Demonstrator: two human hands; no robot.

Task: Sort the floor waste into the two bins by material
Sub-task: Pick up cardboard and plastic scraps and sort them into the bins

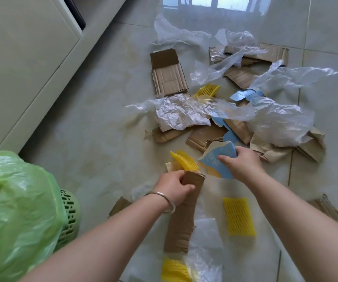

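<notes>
I am gripping with both hands. My left hand (174,185), a metal bangle (169,202) on its wrist, is curling its fingers round the top edge of a long brown cardboard strip (181,218), which is hanging down toward the floor. My right hand (240,164) is pinching a torn blue-and-white card piece (215,161), thumb on its printed face, fingers curled behind it.

Just beyond the left hand, a yellow foam net (184,160) is lying against the strip's top edge. I am counting four yellow foam nets in all: this one, one flat below my right forearm (238,216), one at the lower frame edge (175,270), one in the far pile (206,90).

The surface is a glossy pale tiled floor (95,123), reflecting a window at the top. A cream cabinet (21,58) is running along the left. The far pile is mixing brown cardboard pieces (169,78), clear plastic film (280,119) and blue card scraps (243,95); their exact count I cannot tell.

One green slotted bin (69,216) with a green liner bag (15,200) is standing at lower left.
</notes>
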